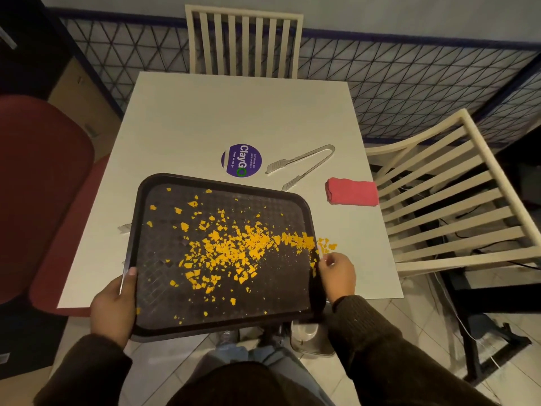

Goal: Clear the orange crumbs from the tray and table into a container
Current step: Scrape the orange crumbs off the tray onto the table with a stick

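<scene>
A dark brown tray (158, 323) hangs partly over the near edge of the white table (205, 118). Orange crumbs (231, 247) are scattered over its middle and bunched toward its right rim. A few more orange crumbs (326, 244) lie on the table just past that rim. My left hand (112, 306) grips the tray's left near edge, thumb on top. My right hand (336, 273) is at the tray's right edge with its fingers curled; whether it pinches a crumb or holds the rim is unclear. A pale container (310, 338) stands on the floor below the tray's near right corner.
Metal tongs (304, 162) and a folded red cloth (352, 191) lie on the table's right side, beside a purple round sticker (241, 160). Cream slatted chairs stand at the far side (243, 42) and at the right (445, 194). A red seat (38, 183) is on the left.
</scene>
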`<control>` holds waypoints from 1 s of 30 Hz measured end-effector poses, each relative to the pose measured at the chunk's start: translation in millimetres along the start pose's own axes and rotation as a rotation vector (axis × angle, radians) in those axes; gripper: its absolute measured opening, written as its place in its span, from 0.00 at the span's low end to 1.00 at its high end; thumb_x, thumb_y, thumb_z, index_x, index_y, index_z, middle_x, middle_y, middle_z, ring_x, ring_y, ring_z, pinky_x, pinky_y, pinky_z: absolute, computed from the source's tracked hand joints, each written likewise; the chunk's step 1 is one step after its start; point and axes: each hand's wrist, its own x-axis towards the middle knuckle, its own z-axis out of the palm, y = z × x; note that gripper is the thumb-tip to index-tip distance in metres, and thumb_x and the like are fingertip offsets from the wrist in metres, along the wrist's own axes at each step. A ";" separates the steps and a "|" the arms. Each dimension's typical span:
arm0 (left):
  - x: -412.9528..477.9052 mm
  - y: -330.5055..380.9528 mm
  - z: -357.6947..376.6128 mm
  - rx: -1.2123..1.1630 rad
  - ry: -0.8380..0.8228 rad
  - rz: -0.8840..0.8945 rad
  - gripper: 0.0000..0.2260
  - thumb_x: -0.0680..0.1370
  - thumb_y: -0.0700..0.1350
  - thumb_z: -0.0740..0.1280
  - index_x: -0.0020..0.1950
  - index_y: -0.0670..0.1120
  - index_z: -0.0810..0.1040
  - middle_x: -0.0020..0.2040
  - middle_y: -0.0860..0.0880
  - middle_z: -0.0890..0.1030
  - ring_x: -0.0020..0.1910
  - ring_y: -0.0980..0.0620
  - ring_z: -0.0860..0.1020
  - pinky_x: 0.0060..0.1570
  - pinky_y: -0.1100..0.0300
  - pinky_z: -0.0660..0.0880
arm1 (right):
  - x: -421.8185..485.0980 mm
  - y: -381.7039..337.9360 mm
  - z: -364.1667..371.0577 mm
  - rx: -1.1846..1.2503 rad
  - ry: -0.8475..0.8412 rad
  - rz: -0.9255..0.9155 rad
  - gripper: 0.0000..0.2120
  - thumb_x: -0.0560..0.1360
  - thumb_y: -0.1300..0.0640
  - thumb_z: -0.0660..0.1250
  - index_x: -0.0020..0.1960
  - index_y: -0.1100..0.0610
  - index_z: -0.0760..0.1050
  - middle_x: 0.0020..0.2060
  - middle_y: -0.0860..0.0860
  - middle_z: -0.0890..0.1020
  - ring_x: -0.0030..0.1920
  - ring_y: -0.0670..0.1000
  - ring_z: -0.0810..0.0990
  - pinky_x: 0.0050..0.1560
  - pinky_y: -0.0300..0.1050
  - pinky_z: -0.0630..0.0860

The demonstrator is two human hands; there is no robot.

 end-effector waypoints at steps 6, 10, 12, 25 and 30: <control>3.8 -0.1 0.3 -0.011 0.013 0.029 0.18 0.83 0.49 0.55 0.51 0.36 0.77 0.42 0.42 0.75 0.46 0.44 0.72 0.48 0.53 0.66 | -5.9 -20.2 31.7 -0.057 -0.160 -0.078 0.11 0.76 0.61 0.63 0.35 0.59 0.75 0.33 0.54 0.78 0.40 0.56 0.78 0.47 0.50 0.77; 3.3 -2.0 -1.6 -0.022 0.000 0.012 0.18 0.83 0.51 0.55 0.49 0.39 0.76 0.39 0.44 0.76 0.46 0.42 0.75 0.49 0.50 0.70 | 19.8 -19.1 40.2 -0.091 -0.123 0.002 0.11 0.76 0.59 0.62 0.35 0.58 0.76 0.36 0.57 0.79 0.46 0.61 0.76 0.47 0.49 0.69; 2.1 -1.0 -2.0 -0.019 0.007 0.016 0.17 0.83 0.50 0.55 0.48 0.39 0.76 0.37 0.45 0.76 0.44 0.43 0.75 0.48 0.51 0.71 | 29.0 -17.0 39.0 -0.110 -0.093 0.025 0.10 0.77 0.58 0.62 0.40 0.59 0.77 0.39 0.57 0.81 0.48 0.60 0.74 0.49 0.49 0.66; 6.9 6.2 -4.2 0.005 0.037 0.044 0.18 0.83 0.52 0.55 0.49 0.39 0.77 0.42 0.40 0.77 0.46 0.42 0.75 0.50 0.49 0.70 | -22.9 10.0 -1.1 -0.295 -0.205 -0.104 0.05 0.75 0.58 0.64 0.44 0.58 0.78 0.40 0.54 0.81 0.42 0.55 0.80 0.50 0.50 0.78; 8.8 5.8 -4.3 0.069 0.074 0.094 0.21 0.83 0.51 0.55 0.49 0.35 0.78 0.42 0.37 0.78 0.44 0.41 0.74 0.47 0.53 0.68 | -28.8 31.2 1.7 -0.590 -0.325 -0.287 0.08 0.76 0.61 0.61 0.51 0.62 0.77 0.47 0.58 0.78 0.47 0.59 0.78 0.52 0.52 0.75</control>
